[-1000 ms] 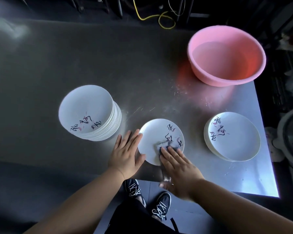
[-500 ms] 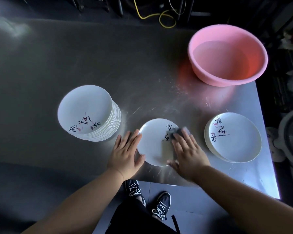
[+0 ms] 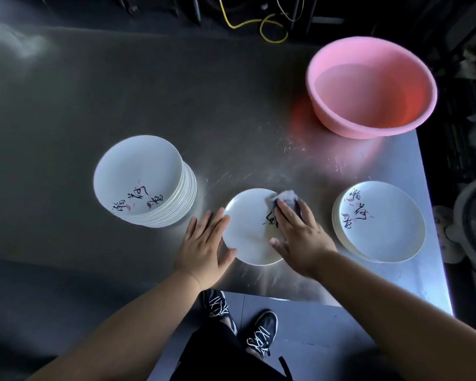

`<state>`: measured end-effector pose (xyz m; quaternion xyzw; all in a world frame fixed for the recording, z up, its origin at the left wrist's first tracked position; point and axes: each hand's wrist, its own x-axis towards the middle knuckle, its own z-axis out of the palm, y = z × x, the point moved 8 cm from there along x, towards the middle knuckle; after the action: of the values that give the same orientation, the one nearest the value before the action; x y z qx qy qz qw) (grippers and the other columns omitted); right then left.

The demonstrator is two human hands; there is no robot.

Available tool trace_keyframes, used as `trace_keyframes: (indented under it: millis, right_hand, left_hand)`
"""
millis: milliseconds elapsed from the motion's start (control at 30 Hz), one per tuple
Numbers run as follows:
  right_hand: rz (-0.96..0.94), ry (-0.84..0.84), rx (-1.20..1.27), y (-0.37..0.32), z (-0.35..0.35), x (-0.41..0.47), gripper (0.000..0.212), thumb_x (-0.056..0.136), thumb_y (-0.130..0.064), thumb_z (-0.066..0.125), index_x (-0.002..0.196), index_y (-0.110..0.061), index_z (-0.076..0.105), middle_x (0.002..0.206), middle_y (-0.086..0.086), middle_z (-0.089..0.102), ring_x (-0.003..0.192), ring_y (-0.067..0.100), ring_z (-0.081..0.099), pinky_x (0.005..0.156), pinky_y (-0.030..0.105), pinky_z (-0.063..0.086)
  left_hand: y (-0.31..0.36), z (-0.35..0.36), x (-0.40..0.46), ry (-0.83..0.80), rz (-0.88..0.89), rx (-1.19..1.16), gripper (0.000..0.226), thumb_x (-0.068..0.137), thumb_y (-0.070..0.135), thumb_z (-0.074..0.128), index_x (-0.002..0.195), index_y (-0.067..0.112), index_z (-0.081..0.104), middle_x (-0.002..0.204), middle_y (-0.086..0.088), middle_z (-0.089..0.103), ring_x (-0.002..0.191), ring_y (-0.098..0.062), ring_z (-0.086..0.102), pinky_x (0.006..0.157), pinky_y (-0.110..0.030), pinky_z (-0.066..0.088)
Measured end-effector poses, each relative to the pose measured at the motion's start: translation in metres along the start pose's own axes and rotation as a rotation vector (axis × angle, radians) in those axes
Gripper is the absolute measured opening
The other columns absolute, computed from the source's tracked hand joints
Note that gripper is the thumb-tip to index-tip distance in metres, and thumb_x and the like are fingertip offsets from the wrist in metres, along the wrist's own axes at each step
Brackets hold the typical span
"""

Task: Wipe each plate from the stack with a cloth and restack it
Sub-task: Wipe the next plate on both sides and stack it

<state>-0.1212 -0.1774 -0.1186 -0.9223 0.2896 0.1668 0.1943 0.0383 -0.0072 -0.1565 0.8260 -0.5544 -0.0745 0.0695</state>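
A single white plate (image 3: pixel 245 229) with black calligraphy lies flat on the steel table near its front edge. My right hand (image 3: pixel 300 235) presses a small grey cloth (image 3: pixel 285 198) onto the plate's far right part with straight fingers. My left hand (image 3: pixel 204 243) lies flat beside the plate, fingers and thumb against its left rim. A tall stack of matching plates (image 3: pixel 143 182) stands to the left. A low stack of plates (image 3: pixel 379 221) sits to the right.
A pink basin (image 3: pixel 368 86) holding water stands at the back right of the steel table (image 3: pixel 176 92). The table's right edge runs just past the low stack. A yellow cable (image 3: pixel 259 26) lies behind the table. My shoes (image 3: pixel 239 320) show below the front edge.
My right hand has slid the cloth from the plate's near side up and to the right, to its far right part. My left hand has stayed against the left rim.
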Motion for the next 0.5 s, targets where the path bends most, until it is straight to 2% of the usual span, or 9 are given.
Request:
trace_keyframes:
  millis: [100,167,267,367,433,500]
  right_hand:
    - [-0.006,0.001,0.080,-0.001,0.004,0.005,0.085,0.101,-0.067,0.032,0.168,-0.029,-0.006,0.166,-0.029,-0.028,0.160,0.023,-0.019,0.128,0.049,0.024]
    - [0.059,0.004,0.160,-0.008,0.018,-0.020,0.088,0.097,-0.070,0.025,0.168,-0.028,-0.004,0.168,-0.026,-0.025,0.161,0.025,-0.014,0.128,0.048,0.026]
    - [0.103,-0.041,0.250,-0.027,0.035,-0.061,0.096,0.092,-0.080,0.010,0.168,-0.022,-0.002,0.171,-0.020,-0.023,0.159,0.023,-0.017,0.127,0.046,0.026]
    - [0.103,-0.073,0.235,-0.021,0.030,-0.054,0.106,0.085,-0.086,-0.001,0.168,-0.021,-0.002,0.172,-0.018,-0.021,0.159,0.022,-0.022,0.130,0.046,0.021]
    - [0.069,-0.039,0.208,-0.007,0.014,-0.030,0.091,0.095,-0.077,0.014,0.168,-0.025,0.001,0.172,-0.022,-0.016,0.159,0.019,-0.022,0.130,0.049,0.020]
    - [0.016,-0.020,0.155,0.002,0.001,-0.012,0.079,0.104,-0.065,0.028,0.169,-0.029,0.002,0.170,-0.028,-0.016,0.159,0.016,-0.022,0.129,0.047,0.020]
  left_hand:
    - [-0.001,-0.001,-0.001,-0.006,-0.003,-0.012,0.078,0.100,0.064,0.037,0.163,0.021,0.028,0.175,0.003,0.014,0.160,-0.024,0.017,0.129,-0.053,0.014]
    - [0.000,-0.003,-0.003,0.035,0.000,-0.042,0.079,0.095,0.067,0.045,0.157,0.018,0.039,0.173,0.000,0.020,0.157,-0.029,0.026,0.127,-0.055,0.018]
    - [0.010,-0.014,-0.006,0.148,0.068,-0.041,0.077,0.087,0.075,0.058,0.133,0.012,0.056,0.169,-0.009,0.032,0.149,-0.039,0.038,0.122,-0.060,0.028]
    - [0.022,-0.024,-0.016,0.197,0.182,-0.028,0.063,0.085,0.073,0.063,0.108,0.014,0.064,0.166,-0.008,0.039,0.151,-0.037,0.038,0.121,-0.061,0.028]
    - [0.028,-0.027,-0.022,0.208,0.245,-0.044,0.043,0.089,0.060,0.061,0.099,0.019,0.066,0.159,-0.001,0.049,0.151,-0.031,0.041,0.124,-0.056,0.022]
    - [0.031,-0.028,-0.023,0.246,0.251,-0.089,0.025,0.093,0.047,0.059,0.092,0.023,0.066,0.146,0.003,0.061,0.145,-0.024,0.049,0.122,-0.050,0.024]
